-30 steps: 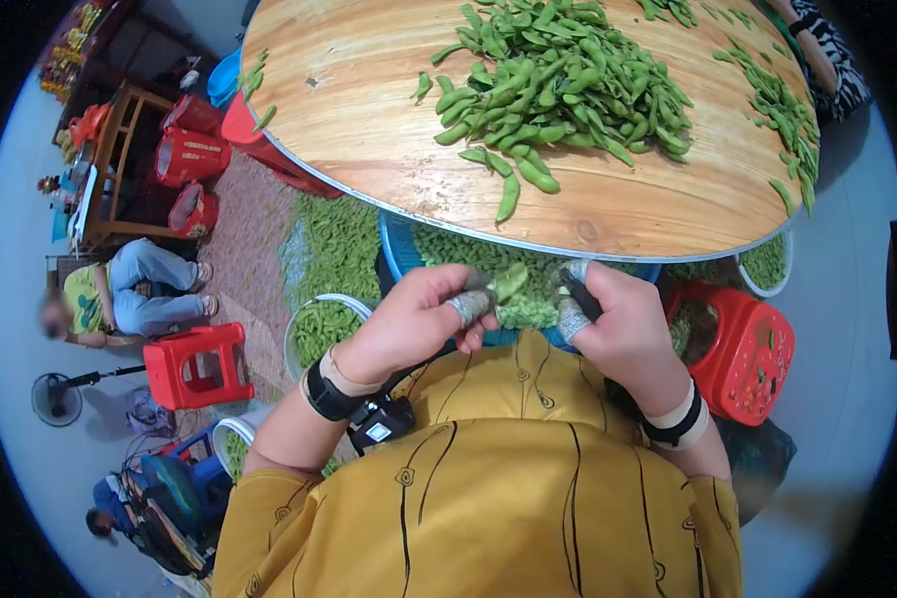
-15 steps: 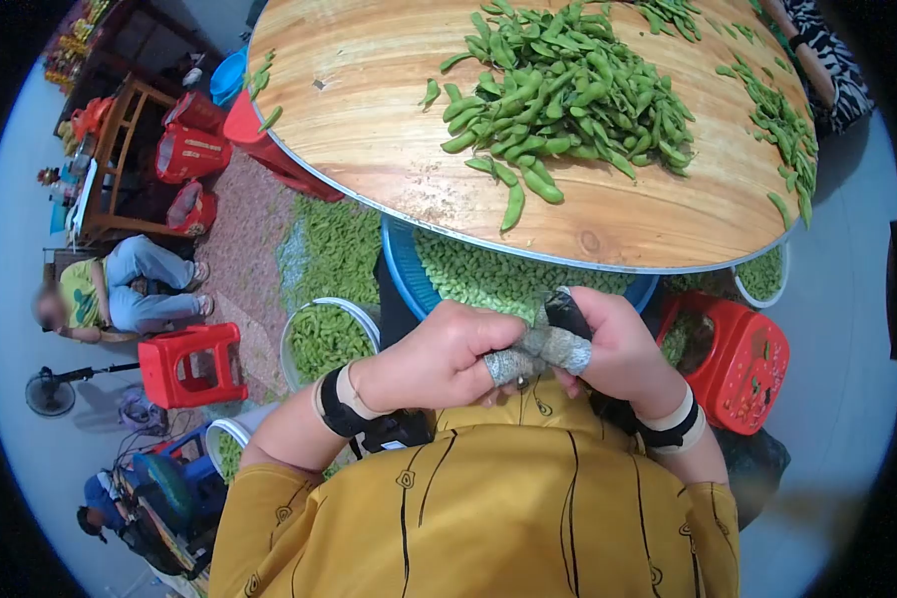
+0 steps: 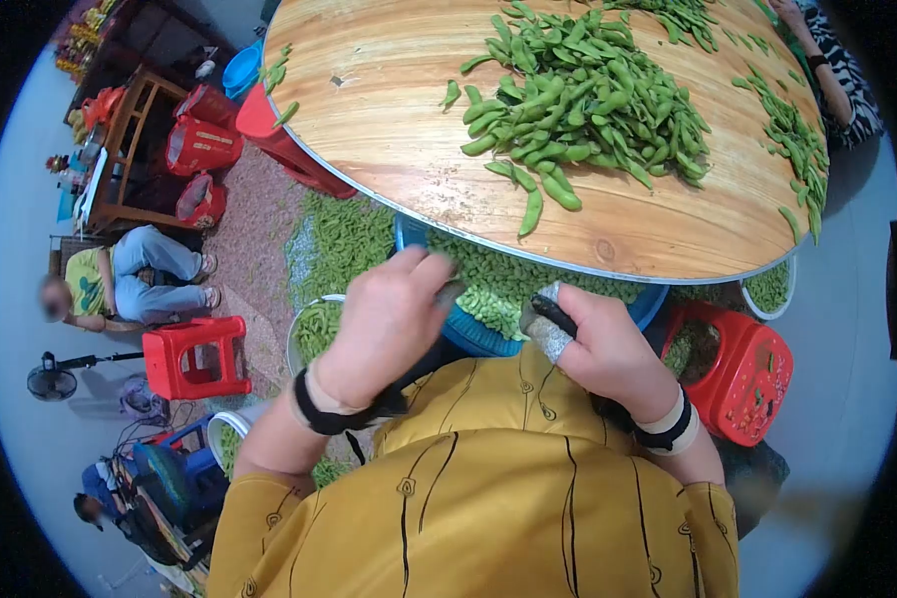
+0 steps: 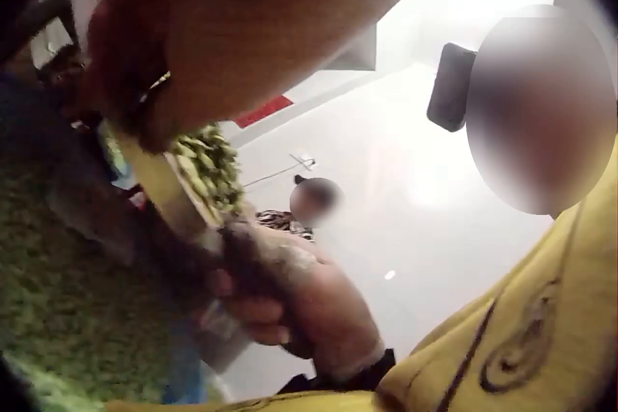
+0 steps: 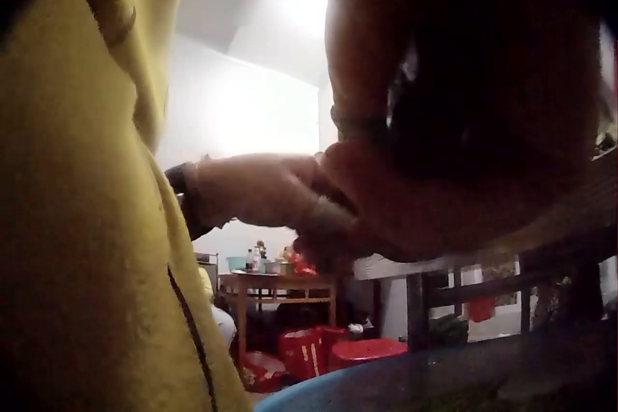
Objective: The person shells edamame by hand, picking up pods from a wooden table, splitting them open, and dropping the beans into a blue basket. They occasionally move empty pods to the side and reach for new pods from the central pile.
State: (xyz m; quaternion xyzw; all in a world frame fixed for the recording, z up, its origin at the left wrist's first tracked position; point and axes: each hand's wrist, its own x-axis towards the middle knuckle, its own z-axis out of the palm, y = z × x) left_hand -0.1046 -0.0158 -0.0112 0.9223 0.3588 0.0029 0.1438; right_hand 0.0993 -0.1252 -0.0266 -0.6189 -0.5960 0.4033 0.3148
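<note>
My left hand (image 3: 384, 314) is blurred in the head view, fingers bent, above the near left rim of a blue basin (image 3: 480, 337). Its fingertips are dark and smeared, and I cannot tell whether it holds anything. My right hand (image 3: 613, 344) has silver tape and black covering on its thumb and finger, drawn together over the basin's right side. A small pale-green piece (image 3: 525, 318) shows at those tips. Shelled green beans (image 3: 488, 305) fill the basin. On the round wooden table (image 3: 389, 149) lies a heap of edamame pods (image 3: 593, 110).
Left of me stands a bucket of pods (image 3: 319, 329), with many pods spread on the floor (image 3: 344, 244). A red stool (image 3: 197, 357) is farther left, another red stool (image 3: 752, 384) on my right. One person sits at left; another person's arm (image 3: 835, 90) is across the table.
Half a second ago both hands met over the basin's near edge. Since then my left hand has swung up and left, away from the right, which has shifted slightly. The pod one second ago is out of sight.
</note>
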